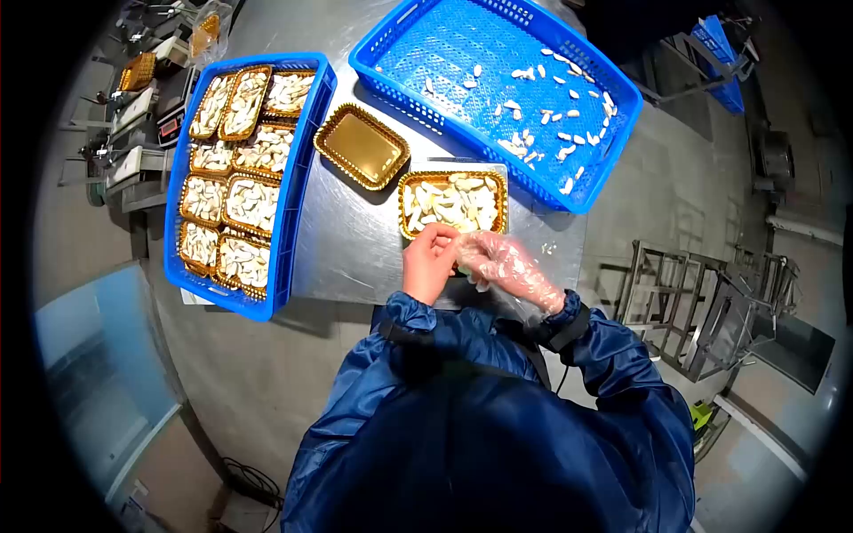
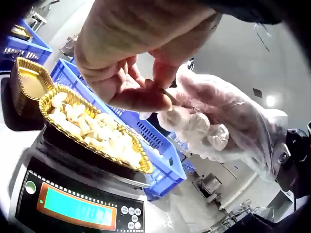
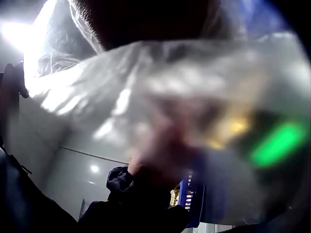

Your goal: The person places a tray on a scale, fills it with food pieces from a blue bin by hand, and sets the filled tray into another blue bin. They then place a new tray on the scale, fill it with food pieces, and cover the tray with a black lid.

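My bare left hand (image 1: 429,264) and my right hand (image 1: 505,264), in a clear plastic glove, meet just in front of a gold tray (image 1: 402,213) heaped with pale mushroom-like pieces (image 1: 455,202). Between their fingertips, a small brownish piece (image 2: 171,96) is pinched from both sides, mostly covered by the fingers; I cannot tell its kind. The other gloved fingers (image 2: 197,125) curl inward. Under the filled tray stands a scale (image 2: 131,194) with a lit green display (image 2: 77,208). The right wrist view is mostly blurred glove plastic (image 3: 116,82).
An unfilled gold tray (image 1: 360,147) lies left of the scale. Farther left, a blue crate (image 1: 283,258) holds several filled gold trays. Behind, a larger blue crate (image 1: 435,44) has loose pale pieces scattered inside. Metal racks (image 1: 684,302) stand on the floor at right.
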`<state>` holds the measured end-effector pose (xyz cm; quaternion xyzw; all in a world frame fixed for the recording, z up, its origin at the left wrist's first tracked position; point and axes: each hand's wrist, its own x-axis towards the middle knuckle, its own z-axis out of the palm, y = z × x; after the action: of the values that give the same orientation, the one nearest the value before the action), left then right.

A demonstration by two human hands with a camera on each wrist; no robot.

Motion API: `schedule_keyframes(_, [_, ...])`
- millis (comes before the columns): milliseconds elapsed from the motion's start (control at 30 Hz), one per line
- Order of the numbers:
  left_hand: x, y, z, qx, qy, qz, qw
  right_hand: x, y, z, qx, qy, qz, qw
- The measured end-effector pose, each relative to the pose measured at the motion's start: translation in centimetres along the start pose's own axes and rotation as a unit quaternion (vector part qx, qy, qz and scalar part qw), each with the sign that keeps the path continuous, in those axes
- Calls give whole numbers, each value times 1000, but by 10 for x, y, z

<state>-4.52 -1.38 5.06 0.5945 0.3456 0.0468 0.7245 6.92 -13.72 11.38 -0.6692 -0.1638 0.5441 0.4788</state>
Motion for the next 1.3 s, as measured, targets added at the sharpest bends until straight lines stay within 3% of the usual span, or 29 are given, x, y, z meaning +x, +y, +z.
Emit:
schedule_keyframes(100, [4,13,-2,-48,3,-26,998,10,2,-16,-66,51,-64,994])
schedule_keyframes(167, [9,12,-12,-62,18,5,998,23,7,-37,41,108,-27,993])
schedule_keyframes(200, [11,12,-17,-67,18,7,998,25,2,-49,97,119,-62,986])
schedule_keyframes(233, [13,14,-22,-72,19,10,997,35,10,-62,151,140,-155,966])
schedule_keyframes(300, [14,17,-30,-80,38,3,996,46,3,-88,196,262,-125,937])
schedule_keyframes(367, [23,-3,-44,2,109,62,992,61,14,-110,200,357,-140,902])
schedule_keyframes(433, [23,-8,-61,91,173,112,974,52,15,-113,161,328,-125,922])
schedule_keyframes(500, [30,-23,-76,79,202,102,971,39,19,-96,99,255,-108,956])
schedule_keyframes(567, [32,-26,-77,133,204,109,964,31,30,-75,6,216,-79,973])
schedule_keyframes(633, [39,-42,-75,107,181,88,974,27,35,-52,77,192,-58,977])
schedule_keyframes(667, [41,-51,-75,124,173,96,972,24,39,-48,26,179,-66,981])
schedule_keyframes(767, [38,-40,-64,121,179,72,974,27,66,-29,-98,239,-47,965])
schedule_keyframes(800, [37,-37,-63,121,178,71,974,19,50,-24,-90,231,-13,969])
schedule_keyframes(900, [36,-35,-65,103,178,68,976,18,48,-20,-86,258,-52,961])
schedule_keyframes(1033, [37,-35,-68,107,187,62,975,19,51,-29,18,255,-45,966])
schedule_keyframes(1100, [39,-38,-70,93,169,82,978,18,50,-28,11,268,-38,962])
schedule_keyframes(1167, [37,-39,-70,86,167,73,980,19,56,-30,-21,261,-3,965])
schedule_keyframes(1233, [36,-43,-69,79,160,66,982,18,63,-31,-37,245,-23,968])
schedule_keyframes(1300, [40,-53,-72,63,149,52,986,18,65,-32,-177,221,-25,959])
